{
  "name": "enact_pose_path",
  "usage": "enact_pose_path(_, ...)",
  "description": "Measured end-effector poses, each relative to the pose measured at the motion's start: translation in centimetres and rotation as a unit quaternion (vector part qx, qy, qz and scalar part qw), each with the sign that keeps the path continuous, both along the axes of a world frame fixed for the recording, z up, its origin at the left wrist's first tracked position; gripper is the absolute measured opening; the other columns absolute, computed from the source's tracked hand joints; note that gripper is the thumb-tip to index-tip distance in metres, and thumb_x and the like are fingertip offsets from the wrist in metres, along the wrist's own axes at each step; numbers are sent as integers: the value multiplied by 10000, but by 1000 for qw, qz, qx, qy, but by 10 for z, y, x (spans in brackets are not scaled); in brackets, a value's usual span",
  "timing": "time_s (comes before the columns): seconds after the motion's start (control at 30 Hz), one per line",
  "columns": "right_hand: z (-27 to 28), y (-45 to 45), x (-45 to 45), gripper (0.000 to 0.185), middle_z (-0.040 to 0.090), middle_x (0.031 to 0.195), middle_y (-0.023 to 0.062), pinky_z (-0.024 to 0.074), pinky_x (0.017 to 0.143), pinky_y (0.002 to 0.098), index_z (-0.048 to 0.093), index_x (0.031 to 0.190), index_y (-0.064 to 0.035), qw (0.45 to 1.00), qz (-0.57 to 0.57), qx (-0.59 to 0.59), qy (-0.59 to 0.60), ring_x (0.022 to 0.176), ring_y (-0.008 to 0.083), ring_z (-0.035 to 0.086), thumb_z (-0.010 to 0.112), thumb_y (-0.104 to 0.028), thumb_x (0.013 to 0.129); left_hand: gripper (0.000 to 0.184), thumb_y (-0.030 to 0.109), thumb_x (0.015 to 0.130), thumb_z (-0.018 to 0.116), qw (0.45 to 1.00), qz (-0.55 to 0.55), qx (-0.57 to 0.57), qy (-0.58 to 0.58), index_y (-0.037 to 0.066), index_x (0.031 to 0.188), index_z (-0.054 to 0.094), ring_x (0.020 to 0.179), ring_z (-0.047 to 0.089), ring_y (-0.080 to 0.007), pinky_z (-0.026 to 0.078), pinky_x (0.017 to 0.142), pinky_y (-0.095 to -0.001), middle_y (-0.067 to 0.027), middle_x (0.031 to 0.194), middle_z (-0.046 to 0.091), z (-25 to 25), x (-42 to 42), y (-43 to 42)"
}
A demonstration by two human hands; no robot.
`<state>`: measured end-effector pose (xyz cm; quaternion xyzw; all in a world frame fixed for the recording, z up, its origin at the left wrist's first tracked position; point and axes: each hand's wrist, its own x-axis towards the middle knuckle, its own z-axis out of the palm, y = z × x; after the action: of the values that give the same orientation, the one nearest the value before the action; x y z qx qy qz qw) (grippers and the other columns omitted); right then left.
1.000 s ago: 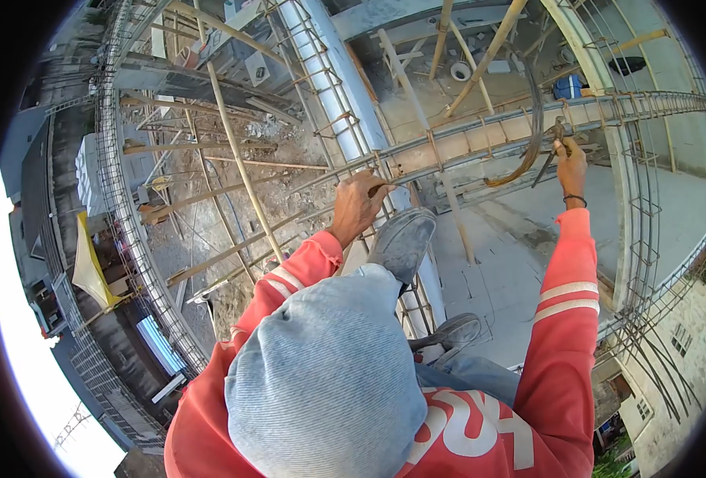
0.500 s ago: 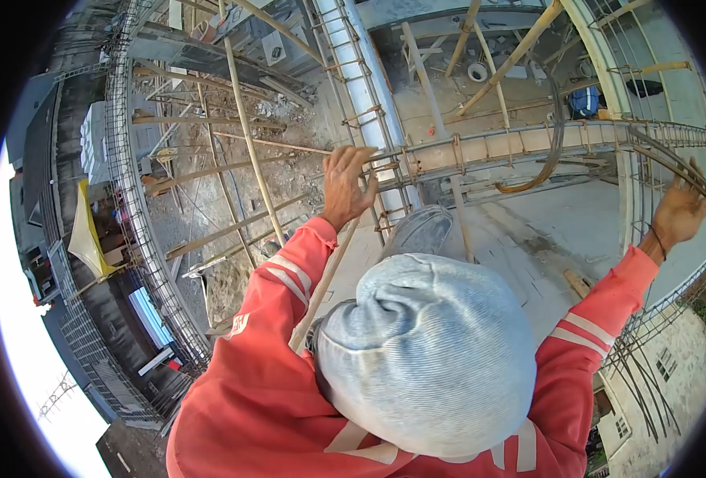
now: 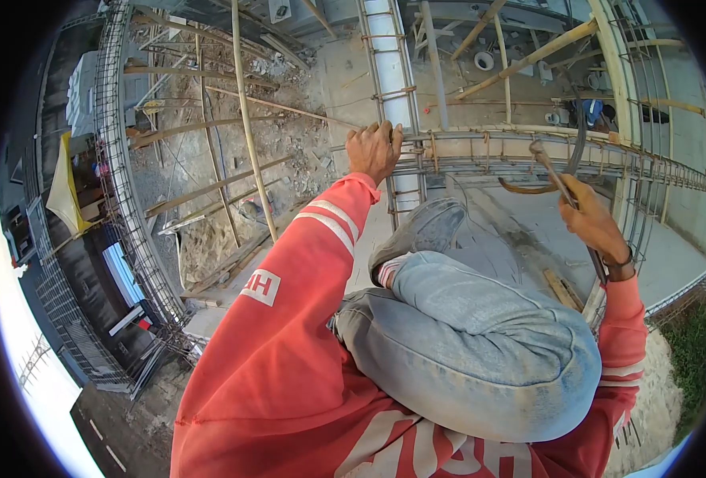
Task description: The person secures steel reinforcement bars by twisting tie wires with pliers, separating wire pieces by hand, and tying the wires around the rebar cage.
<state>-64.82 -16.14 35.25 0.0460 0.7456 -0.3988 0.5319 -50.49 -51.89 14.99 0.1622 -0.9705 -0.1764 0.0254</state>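
My left hand (image 3: 374,151) is closed round a thin steel bar at the crossing of two rebar cages, palm down. The upright rebar cage (image 3: 384,72) runs away from me beside it, and the cross rebar cage (image 3: 520,147) stretches to the right. In my right hand (image 3: 596,217) is a rusty metal tool that looks like pincers (image 3: 551,169), its small head pointing up and left above the cross cage. The fingers wrap its handle. A curved bundle of tie wire (image 3: 578,143) hangs behind the tool.
My bent knee (image 3: 488,342) and shoe (image 3: 429,227) are close below the cages. Wooden poles (image 3: 245,111) prop the structure. Another long rebar cage (image 3: 112,159) runs down the left side. Far below lie rubble, a white bucket (image 3: 484,60) and a person in blue (image 3: 594,111).
My right hand has moved left from the bars at the far right and now holds the tool. My left hand's fingers have curled tighter on the bar. The view has shifted.
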Motion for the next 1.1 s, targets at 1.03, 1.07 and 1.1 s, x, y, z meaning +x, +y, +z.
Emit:
enact_pose_path(1.03,-76,-181,47,323,720,912,141,544,676,429,637,1159,14,575,724,111,365,872,289,713,593,-129,872,312,330,942,603,997,49,39,36,101,739,661,670,673,-320,501,673,-453,-105,698,685,-4,-2,1)
enact_pose_path(1.07,-75,-171,47,284,718,807,140,544,599,383,620,1111,22,615,668,35,417,775,285,724,584,-111,863,312,330,942,603,997,49,37,36,101,739,661,670,673,-320,501,673,-453,-105,698,685,-6,-2,1)
enact_pose_path(1.1,-71,-160,50,260,688,781,182,553,594,409,573,1061,53,642,648,11,410,741,307,713,599,-77,837,311,329,941,605,997,51,35,42,101,738,663,673,674,-318,502,673,-449,-105,699,685,-7,-3,1)
